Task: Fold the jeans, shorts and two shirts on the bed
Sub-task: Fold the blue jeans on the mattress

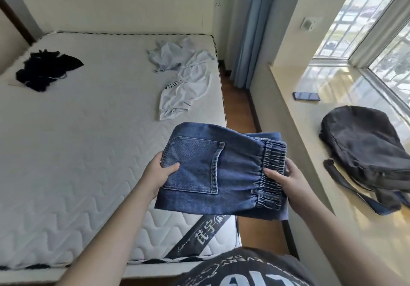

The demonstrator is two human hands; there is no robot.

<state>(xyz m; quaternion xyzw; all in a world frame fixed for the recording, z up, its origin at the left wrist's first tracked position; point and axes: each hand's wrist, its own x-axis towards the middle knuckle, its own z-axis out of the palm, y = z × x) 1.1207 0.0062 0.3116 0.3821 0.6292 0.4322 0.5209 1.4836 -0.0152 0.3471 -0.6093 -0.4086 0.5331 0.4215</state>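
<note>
1. Folded blue jeans (pixel 213 170) held in the air by both hands, over the bed's near right corner and the floor gap beside it; back pocket faces up, elastic waistband on the right.
2. Left hand (pixel 163 171) grips the jeans' left edge, thumb on top at the pocket, fingers underneath.
3. Right hand (pixel 286 180) grips the waistband end, thumb on top, fingers under.
4. Hands well apart, one on each end of the bundle.
5. Bed (pixel 77 152): bare white quilted mattress, dark label strap across its near right corner.
6. White shirt (pixel 186 90) crumpled near the right edge, black lettering showing.
7. Pale blue-white garment (pixel 166 55) bunched at the far right corner, touching the white shirt.
8. Black garment (pixel 45 69) heaped near the far left edge; type cannot be told.
9. Window ledge right of the bed: dark backpack (pixel 368 152) and a phone (pixel 306 96), well apart.
</note>
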